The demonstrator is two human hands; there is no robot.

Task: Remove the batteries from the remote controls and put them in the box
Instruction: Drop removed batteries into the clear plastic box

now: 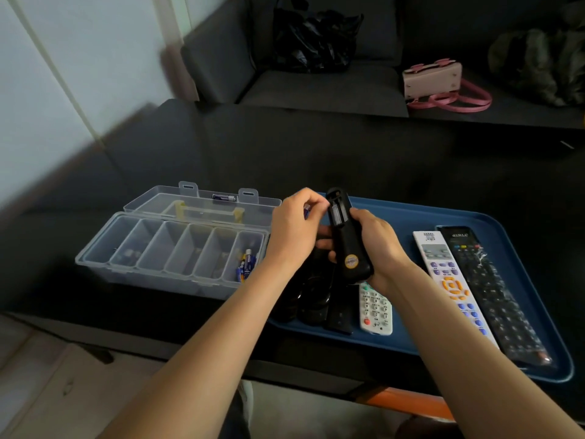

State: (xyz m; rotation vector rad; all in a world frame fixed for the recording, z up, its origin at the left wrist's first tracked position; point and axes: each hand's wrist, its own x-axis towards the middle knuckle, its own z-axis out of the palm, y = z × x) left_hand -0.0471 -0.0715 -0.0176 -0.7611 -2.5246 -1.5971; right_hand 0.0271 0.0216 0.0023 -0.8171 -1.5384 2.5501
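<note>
Your right hand [376,245] grips the remote [346,239]; your left hand [292,228] pinches a battery [305,211]. The box [172,251] lies left, nearest that hand.

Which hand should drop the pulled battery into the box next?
Left. The left hand already pinches what looks like a battery and is nearest the clear box. The right hand has its grip on the black remote, over the blue tray.
</note>
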